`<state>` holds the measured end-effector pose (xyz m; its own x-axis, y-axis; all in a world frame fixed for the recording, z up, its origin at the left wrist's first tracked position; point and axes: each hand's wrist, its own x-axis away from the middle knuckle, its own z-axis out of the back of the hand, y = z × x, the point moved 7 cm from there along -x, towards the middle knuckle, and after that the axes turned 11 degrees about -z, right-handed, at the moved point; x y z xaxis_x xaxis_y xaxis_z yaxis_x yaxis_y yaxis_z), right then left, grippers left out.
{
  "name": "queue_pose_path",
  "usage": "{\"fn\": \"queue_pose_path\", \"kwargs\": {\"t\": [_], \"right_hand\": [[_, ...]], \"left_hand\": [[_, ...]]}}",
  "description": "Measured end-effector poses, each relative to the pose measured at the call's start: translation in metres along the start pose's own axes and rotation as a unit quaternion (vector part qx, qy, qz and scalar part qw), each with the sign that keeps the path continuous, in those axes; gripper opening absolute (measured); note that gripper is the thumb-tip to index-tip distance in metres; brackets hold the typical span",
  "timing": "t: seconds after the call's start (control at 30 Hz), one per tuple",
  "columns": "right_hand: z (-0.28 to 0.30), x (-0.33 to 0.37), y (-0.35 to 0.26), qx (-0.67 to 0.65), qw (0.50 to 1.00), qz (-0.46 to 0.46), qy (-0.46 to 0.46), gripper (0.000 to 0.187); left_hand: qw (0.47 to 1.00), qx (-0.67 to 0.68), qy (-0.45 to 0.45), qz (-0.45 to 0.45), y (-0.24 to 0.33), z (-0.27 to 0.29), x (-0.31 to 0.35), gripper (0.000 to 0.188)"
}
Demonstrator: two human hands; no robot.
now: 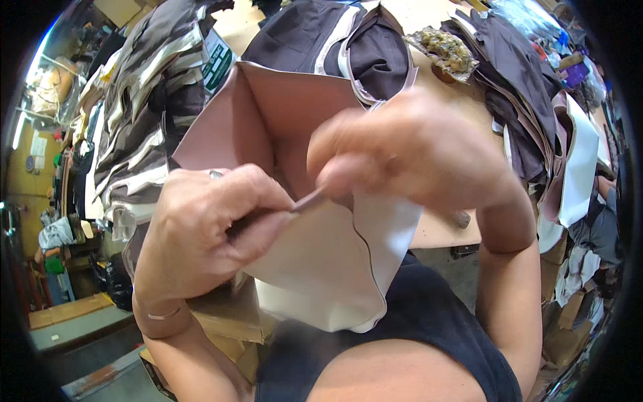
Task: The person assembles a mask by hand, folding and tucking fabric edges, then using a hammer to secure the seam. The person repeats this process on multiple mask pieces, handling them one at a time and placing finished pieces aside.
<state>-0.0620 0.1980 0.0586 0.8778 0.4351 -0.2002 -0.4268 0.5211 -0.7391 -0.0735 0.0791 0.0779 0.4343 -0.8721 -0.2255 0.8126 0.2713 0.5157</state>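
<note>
A white bag body (315, 268), leathery outside with a pinkish inner side, stands open in front of me. A dark line curves down its outer face. At the near rim, my left hand (207, 228), wearing a ring, is closed in a pinch on the bag's edge. My right hand (408, 154) is curled over the same rim a little to the right, fingers pressed together and blurred by motion. A short stretch of the edge shows between the two hands. The fingers partly hide what lies between them.
Stacks of dark fabric pieces with white edges (147, 114) lie at the left. More dark pieces (295, 33) sit behind the bag and at the right (502, 80). A crumpled yellowish lump (445, 53) rests on the pale table (435, 231). Cardboard boxes (231, 321) stand below.
</note>
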Motion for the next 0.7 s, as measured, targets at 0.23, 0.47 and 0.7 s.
{"fn": "queue_pose_path", "kwargs": {"t": [0.23,0.47,0.7], "right_hand": [[-0.014,0.015,-0.045,-0.029,0.990,0.126,-0.060,0.014],[-0.012,0.019,-0.028,0.041,0.988,0.115,-0.098,0.015],[0.000,0.018,-0.006,0.248,0.918,0.185,0.248,0.013]], "left_hand": [[0.988,-0.129,-0.027,0.080,-0.148,0.015,0.011,0.020],[0.994,0.000,-0.024,0.109,-0.136,0.022,-0.014,0.055],[0.971,-0.222,-0.027,-0.089,0.034,0.035,-0.022,0.048]]}}
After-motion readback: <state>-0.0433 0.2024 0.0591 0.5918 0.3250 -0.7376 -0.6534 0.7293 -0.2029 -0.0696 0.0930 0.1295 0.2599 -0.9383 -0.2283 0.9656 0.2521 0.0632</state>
